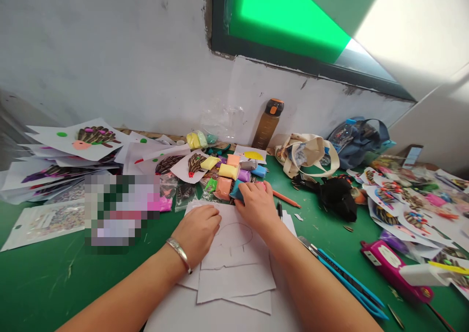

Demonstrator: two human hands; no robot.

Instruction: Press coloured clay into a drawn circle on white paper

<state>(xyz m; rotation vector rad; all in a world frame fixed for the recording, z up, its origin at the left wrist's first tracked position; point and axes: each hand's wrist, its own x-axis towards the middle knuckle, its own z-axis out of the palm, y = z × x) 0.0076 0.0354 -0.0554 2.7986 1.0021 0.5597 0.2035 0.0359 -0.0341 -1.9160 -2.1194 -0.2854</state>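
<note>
On the green surface: loose sheets, overlapping between the forearms, likely set there to lie within easy reach of both hands.
Top sheet: carries a drawn oval, partly hidden by the left hand.
Left hand: palm down on the sheet's left side, fingers together and half curled, apparently steadying the paper; underside hidden, so cannot tell whether anything is held.
Right hand: fingers bent over the sheet's far edge, at the blue pack; cannot tell whether it grips that or only touches it.
Coloured packs: bunched just beyond the sheets, probably for ready choice.
Pencil: right of the right hand.
Blue tweezers, glue gun: right of the right forearm, seemingly kept off the paper.
Pictures: piled at left, apparently to save room.
</note>
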